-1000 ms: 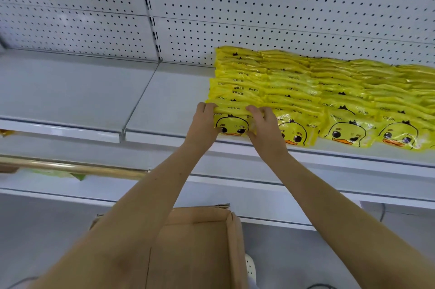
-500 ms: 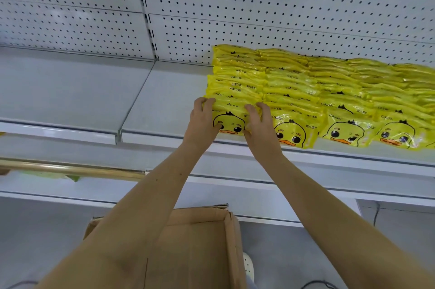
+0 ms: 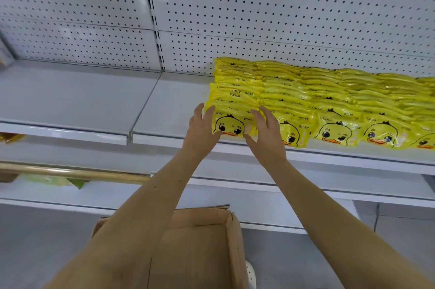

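The front duck packet [image 3: 231, 125] is seen at the front edge of the shelf [image 3: 169, 105], leftmost in its row; the left hand [image 3: 202, 130] is laid along its left side, fingers straight and spread, nothing gripped; the right hand [image 3: 267, 134] is set at its right side, fingers likewise loose and extended (whether real contact is made there cannot be told). The packet's side edges are covered by both hands; the yellow packets [image 3: 329, 91] behind are overlapped, their print hardly readable, and cut off at the right; the cardboard box [image 3: 202, 241] below is largely hidden by the forearms.
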The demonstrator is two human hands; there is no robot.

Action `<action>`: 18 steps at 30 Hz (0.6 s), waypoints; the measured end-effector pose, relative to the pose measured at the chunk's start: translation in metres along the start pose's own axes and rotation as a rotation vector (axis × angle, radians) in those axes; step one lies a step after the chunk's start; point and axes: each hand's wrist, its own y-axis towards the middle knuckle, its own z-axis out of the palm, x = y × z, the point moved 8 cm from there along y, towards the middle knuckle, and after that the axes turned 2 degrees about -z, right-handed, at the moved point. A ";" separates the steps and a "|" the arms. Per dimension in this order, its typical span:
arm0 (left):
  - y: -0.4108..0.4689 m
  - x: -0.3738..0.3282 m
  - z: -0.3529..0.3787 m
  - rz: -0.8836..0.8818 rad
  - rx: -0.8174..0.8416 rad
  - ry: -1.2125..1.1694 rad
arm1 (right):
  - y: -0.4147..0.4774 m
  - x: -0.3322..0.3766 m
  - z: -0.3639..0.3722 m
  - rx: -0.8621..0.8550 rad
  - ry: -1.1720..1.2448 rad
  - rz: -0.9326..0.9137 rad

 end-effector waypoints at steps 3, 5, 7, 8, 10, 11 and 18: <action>-0.012 -0.008 -0.011 0.027 -0.001 0.006 | -0.012 -0.005 -0.019 -0.070 0.039 0.092; -0.024 -0.014 -0.019 0.067 -0.016 0.024 | -0.024 -0.010 -0.033 -0.122 0.093 0.187; -0.038 -0.018 -0.027 0.111 -0.040 0.040 | -0.039 -0.011 -0.046 -0.173 0.133 0.244; -0.045 -0.019 -0.030 0.129 -0.054 0.038 | -0.047 -0.011 -0.053 -0.201 0.145 0.261; -0.059 -0.024 -0.033 0.166 -0.068 0.045 | -0.063 -0.011 -0.067 -0.246 0.147 0.298; -0.066 -0.027 -0.034 0.186 -0.071 0.059 | -0.071 -0.011 -0.073 -0.261 0.141 0.313; -0.097 -0.050 -0.036 0.214 -0.122 0.054 | -0.104 -0.015 -0.104 -0.273 0.010 0.277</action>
